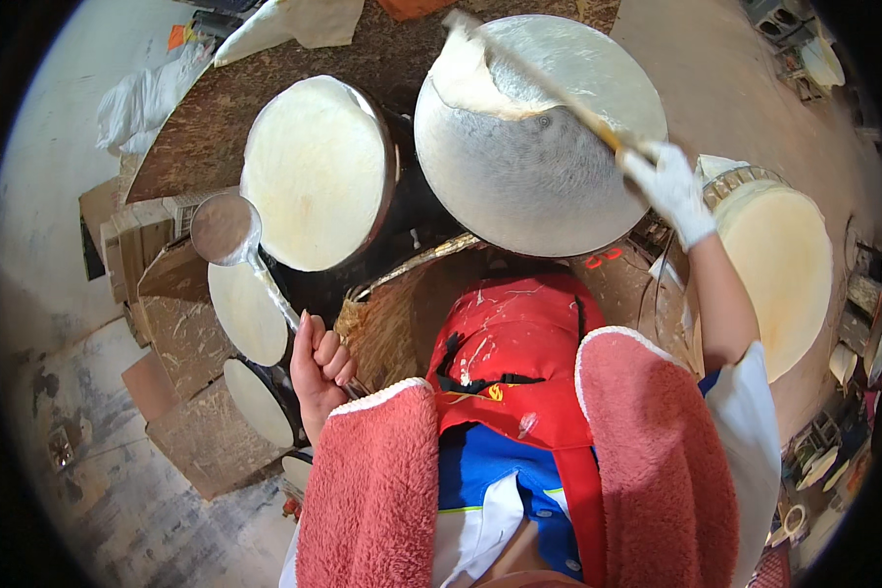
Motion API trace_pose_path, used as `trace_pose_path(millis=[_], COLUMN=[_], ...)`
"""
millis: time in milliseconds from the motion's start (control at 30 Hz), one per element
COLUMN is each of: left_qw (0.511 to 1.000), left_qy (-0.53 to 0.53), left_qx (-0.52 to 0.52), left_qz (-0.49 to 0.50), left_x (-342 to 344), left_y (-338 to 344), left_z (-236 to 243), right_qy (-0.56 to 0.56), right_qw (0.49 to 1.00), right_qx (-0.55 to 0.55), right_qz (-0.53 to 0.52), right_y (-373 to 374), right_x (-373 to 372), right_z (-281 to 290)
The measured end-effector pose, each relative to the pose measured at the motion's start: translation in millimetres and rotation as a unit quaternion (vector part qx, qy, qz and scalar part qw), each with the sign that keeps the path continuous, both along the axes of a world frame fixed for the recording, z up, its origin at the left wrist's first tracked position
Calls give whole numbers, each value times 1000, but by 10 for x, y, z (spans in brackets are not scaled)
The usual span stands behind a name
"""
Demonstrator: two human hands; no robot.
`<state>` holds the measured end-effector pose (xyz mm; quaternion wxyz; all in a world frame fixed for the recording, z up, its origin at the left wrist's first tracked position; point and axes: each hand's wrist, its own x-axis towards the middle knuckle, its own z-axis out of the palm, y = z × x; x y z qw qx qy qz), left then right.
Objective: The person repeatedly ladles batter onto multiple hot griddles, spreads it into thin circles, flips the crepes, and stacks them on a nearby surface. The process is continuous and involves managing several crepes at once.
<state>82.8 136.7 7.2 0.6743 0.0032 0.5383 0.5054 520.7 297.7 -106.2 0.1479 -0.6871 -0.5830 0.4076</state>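
Grey metal makes the big round plate [519, 181] before us, a pale wet layer [593, 73] spread over its upper part and a thicker cream-coloured patch [466, 83] at its upper left. Our right hand [670, 191], in a white glove, closes round the yellow end of one long, thin stick [580, 112], blurred above this plate. Our bare left hand [325, 361] is curled round the handle of one round-bowled metal ladle [225, 229]; its bowl looks brown, and we cannot tell whether anything lies in it. We count four large cream-coloured discs, three on the left [314, 174] and one on the right [774, 279], plus a partly hidden pale edge at lower left. Red marks [603, 258] show just below the plate.
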Motion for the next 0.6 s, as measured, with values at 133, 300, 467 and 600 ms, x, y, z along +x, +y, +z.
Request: trace_pose_path(millis=[133,300,467,600], left_qw=[1000,998,995,995], left_qy=[6,-31,-11,-7], left_qx=[-2,5,-18,-25], left_qz=[27,55,98,92], left_x=[122,214,273,278], left_y=[-214,-477,-671,-717], left_z=[25,-23,-7,55], right_qy=[4,91,46,-9], right_qw=[997,980,986,986], right_qx=[-1,-33,-44,94], right_qz=[79,171,154,138], right_y=[279,-178,169,488], right_x=[-5,57,158,-129], right_z=[-166,-128,-68,-232])
